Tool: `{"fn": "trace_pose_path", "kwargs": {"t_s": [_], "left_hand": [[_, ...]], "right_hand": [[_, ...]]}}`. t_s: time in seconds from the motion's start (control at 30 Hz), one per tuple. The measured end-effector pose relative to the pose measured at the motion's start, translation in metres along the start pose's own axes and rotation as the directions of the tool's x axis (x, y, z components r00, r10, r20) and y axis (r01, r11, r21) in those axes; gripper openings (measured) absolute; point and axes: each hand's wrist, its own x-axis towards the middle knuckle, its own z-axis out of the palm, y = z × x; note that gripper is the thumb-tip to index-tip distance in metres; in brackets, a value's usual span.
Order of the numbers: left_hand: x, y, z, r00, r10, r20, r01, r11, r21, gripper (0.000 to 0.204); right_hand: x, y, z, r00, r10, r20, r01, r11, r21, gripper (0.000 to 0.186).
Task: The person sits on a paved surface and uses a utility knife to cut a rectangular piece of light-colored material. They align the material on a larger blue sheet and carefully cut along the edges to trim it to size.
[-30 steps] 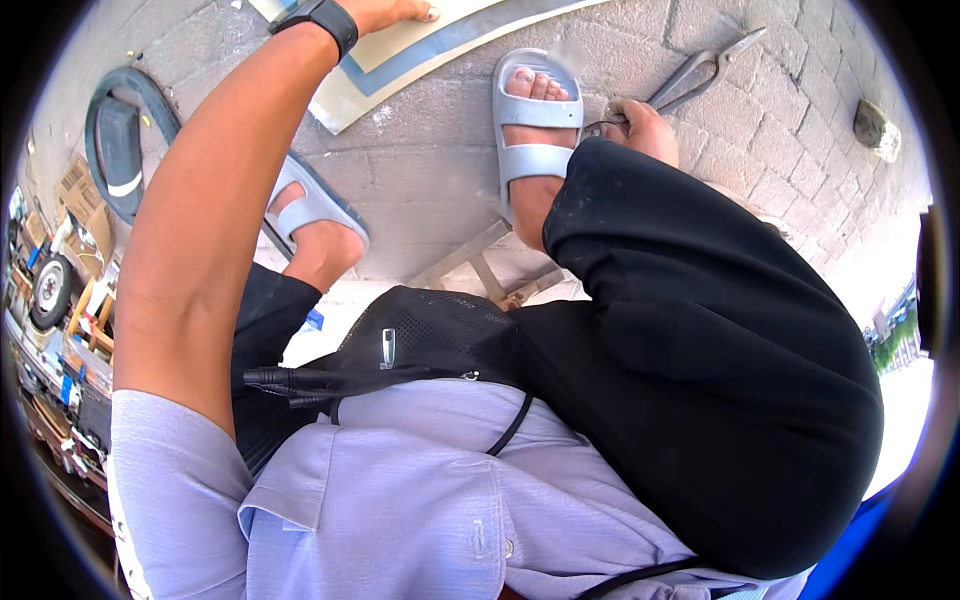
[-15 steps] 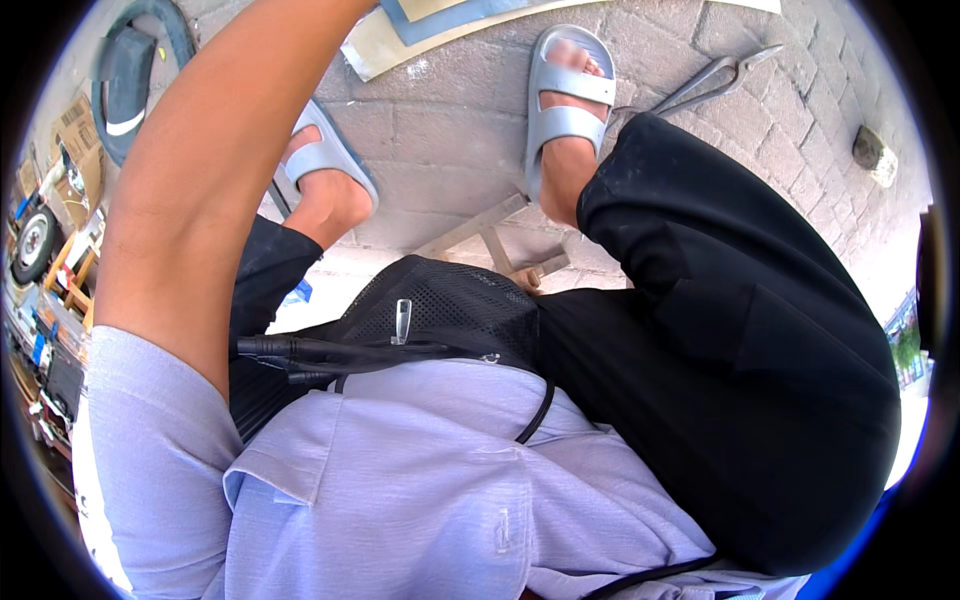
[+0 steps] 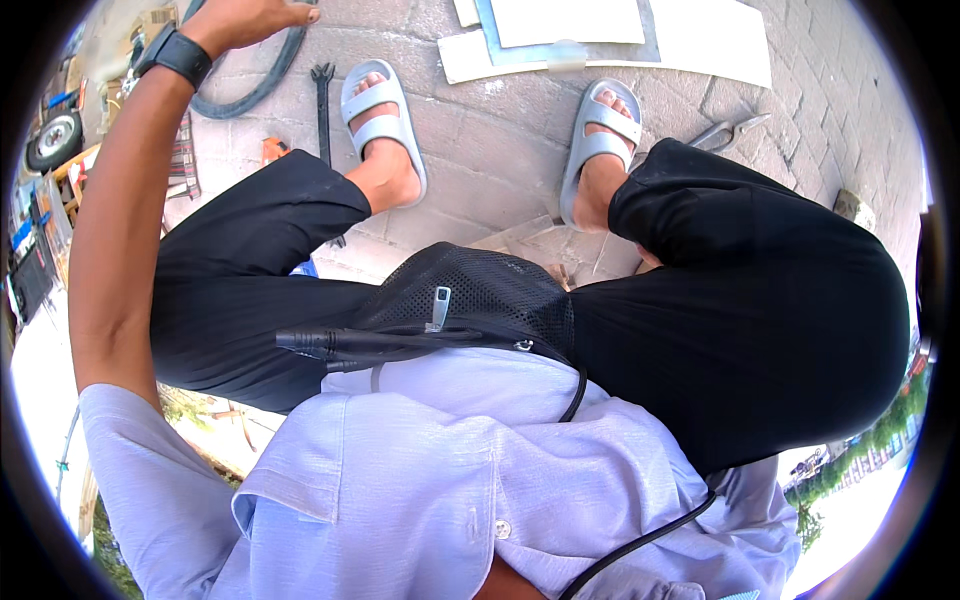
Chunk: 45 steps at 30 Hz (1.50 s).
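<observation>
My left hand (image 3: 250, 20) is at the top left edge, with a black watch (image 3: 175, 57) on its wrist. One digit stretches to the right; the other fingers are cut off or hidden, and I see nothing held. Just below the hand, a dark rubber ring (image 3: 262, 92) like an inner tube lies on the paving, partly covered. A long black bar with a forked, spanner-like head (image 3: 323, 110) lies between that ring and my left sandal (image 3: 385, 128). My right hand is out of view.
White and grey flat sheets (image 3: 700, 45) lie ahead of my feet. Metal tongs (image 3: 725, 132) rest beside my right sandal (image 3: 603, 140), and a stone block (image 3: 853, 208) is farther right. A small wheel (image 3: 55, 140) stands among clutter on the left. Wooden pieces (image 3: 520, 235) show between my legs.
My left forearm has swung left, bringing the hand and watch into view. The view has shifted, so my left leg, the black bar and more of the sheets now show.
</observation>
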Motion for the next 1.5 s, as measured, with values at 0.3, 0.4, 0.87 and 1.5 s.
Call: {"fn": "trace_pose_path", "kwargs": {"t_s": [0.3,0.4,0.87,1.5], "left_hand": [[-0.164,-0.074,-0.049,0.958,-0.248,-0.142,0.213,0.951,-0.223,0.075],[-0.205,-0.112,-0.023,0.955,-0.245,-0.165,0.179,0.925,-0.337,0.076],[-0.304,-0.042,0.409,0.816,-0.496,0.296,0.457,0.24,-0.857,0.074],[-0.32,0.205,0.455,0.557,-0.826,0.086,0.456,0.218,-0.863,0.04]], "right_hand": [[0.0,-0.029,-0.048,0.997,0.056,-0.047,-0.061,0.991,-0.119,0.03],[0.002,-0.055,-0.054,0.997,0.035,-0.065,-0.044,0.99,-0.137,0.03],[-0.016,-0.09,-0.066,0.988,0.069,-0.14,-0.093,0.98,-0.178,0.029],[-0.016,-0.14,-0.052,0.988,-0.04,-0.149,-0.018,0.93,-0.367,0.029]]}}
